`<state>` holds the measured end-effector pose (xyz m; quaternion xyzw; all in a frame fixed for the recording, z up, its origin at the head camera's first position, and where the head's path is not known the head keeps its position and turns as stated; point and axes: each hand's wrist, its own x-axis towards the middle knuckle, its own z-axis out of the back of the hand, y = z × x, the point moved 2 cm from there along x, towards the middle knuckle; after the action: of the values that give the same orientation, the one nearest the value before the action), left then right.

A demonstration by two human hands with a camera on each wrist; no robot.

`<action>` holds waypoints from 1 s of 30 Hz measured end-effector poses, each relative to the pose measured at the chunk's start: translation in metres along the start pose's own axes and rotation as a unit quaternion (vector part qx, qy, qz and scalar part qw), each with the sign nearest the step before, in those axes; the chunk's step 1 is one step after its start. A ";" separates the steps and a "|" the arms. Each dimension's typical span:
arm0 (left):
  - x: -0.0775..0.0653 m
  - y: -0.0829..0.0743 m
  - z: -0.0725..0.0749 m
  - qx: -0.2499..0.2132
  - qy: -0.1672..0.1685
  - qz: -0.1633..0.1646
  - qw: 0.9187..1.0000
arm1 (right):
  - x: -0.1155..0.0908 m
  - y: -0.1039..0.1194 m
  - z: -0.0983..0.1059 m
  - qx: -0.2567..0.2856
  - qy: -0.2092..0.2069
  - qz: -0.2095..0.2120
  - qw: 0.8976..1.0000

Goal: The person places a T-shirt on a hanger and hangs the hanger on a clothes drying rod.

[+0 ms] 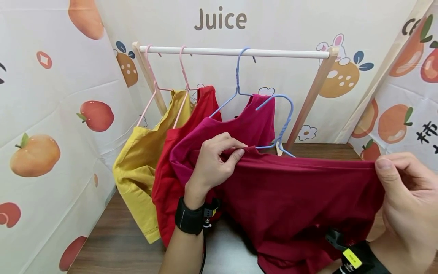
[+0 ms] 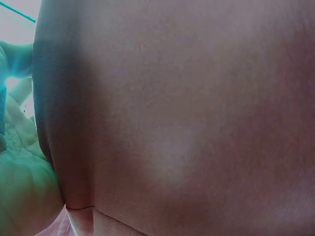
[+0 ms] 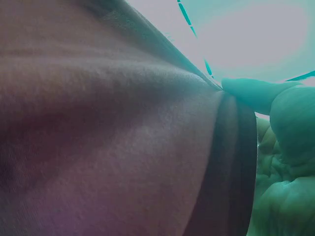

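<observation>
A dark red shirt [image 1: 301, 190] is stretched sideways between the two hands in the head view. My left hand [image 1: 219, 160] pinches its upper edge near the left end, thumb in front. At the far right corner, my right hand [image 1: 407, 179] grips the same edge between thumb and fingers. A blue hanger [image 1: 285, 127] pokes up from behind that edge, its hook off the rail and its lower part hidden by the cloth. Shirt fabric [image 2: 187, 118] fills most of the left wrist view. In the right wrist view, creases in the cloth [image 3: 123, 123] run toward the pinching fingers.
Behind stands a rack with a white rail [image 1: 222, 50] and wooden legs. From it hang a yellow shirt [image 1: 138, 163] and a red shirt [image 1: 171, 163] on pink hangers, and a magenta shirt [image 1: 219, 129] on a blue hanger. Fruit-printed cloth surrounds the wooden table [image 1: 113, 232].
</observation>
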<state>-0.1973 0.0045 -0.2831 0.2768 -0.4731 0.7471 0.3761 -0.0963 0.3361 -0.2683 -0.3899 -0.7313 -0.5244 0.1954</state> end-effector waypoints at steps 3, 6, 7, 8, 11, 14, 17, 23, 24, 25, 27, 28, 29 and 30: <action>0.000 -0.001 -0.002 0.010 0.002 -0.002 1.000 | 0.000 -0.001 -0.004 0.001 -0.007 0.008 1.000; 0.001 -0.001 -0.002 0.009 -0.003 -0.004 1.000 | 0.000 0.000 -0.006 -0.013 -0.005 0.009 1.000; 0.001 -0.001 -0.002 0.008 -0.005 -0.005 1.000 | 0.000 0.000 -0.006 -0.019 0.000 0.008 1.000; 0.001 -0.001 -0.001 0.006 -0.006 -0.005 1.000 | 0.000 0.001 -0.007 -0.028 0.004 0.005 1.000; 0.001 0.000 -0.001 0.002 -0.009 -0.006 1.000 | -0.001 0.001 -0.008 -0.042 0.016 0.000 0.999; 0.001 0.000 -0.001 -0.001 -0.008 -0.007 1.000 | -0.002 0.000 -0.010 -0.043 0.024 -0.003 0.999; 0.001 0.000 -0.001 0.000 -0.006 -0.009 1.000 | -0.002 0.000 -0.012 -0.040 0.030 0.000 0.999; 0.002 0.000 -0.002 0.005 -0.008 -0.008 1.000 | -0.001 -0.001 -0.016 -0.028 0.057 0.007 0.998; 0.002 0.000 -0.002 0.005 -0.008 -0.007 1.000 | -0.001 -0.001 -0.017 -0.035 0.064 0.003 0.997; 0.002 0.000 -0.002 0.005 -0.009 -0.007 1.000 | -0.001 -0.001 -0.018 -0.044 0.071 -0.002 0.996; 0.002 0.000 -0.002 0.004 -0.011 -0.007 1.000 | -0.002 -0.001 -0.019 -0.083 0.097 -0.010 0.992; 0.002 0.000 -0.001 0.004 -0.012 -0.007 1.000 | -0.002 0.000 -0.020 -0.112 0.108 -0.018 0.988; 0.002 -0.001 -0.001 0.003 -0.013 -0.007 1.000 | -0.003 0.000 -0.021 -0.145 0.117 -0.029 0.982; 0.002 -0.001 -0.001 0.002 -0.014 -0.006 1.000 | -0.003 0.001 -0.021 -0.178 0.127 -0.037 0.975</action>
<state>-0.1980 0.0063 -0.2817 0.2909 -0.4746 0.7419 0.3738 -0.0964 0.3154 -0.2620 -0.3218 -0.6096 -0.6978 0.1949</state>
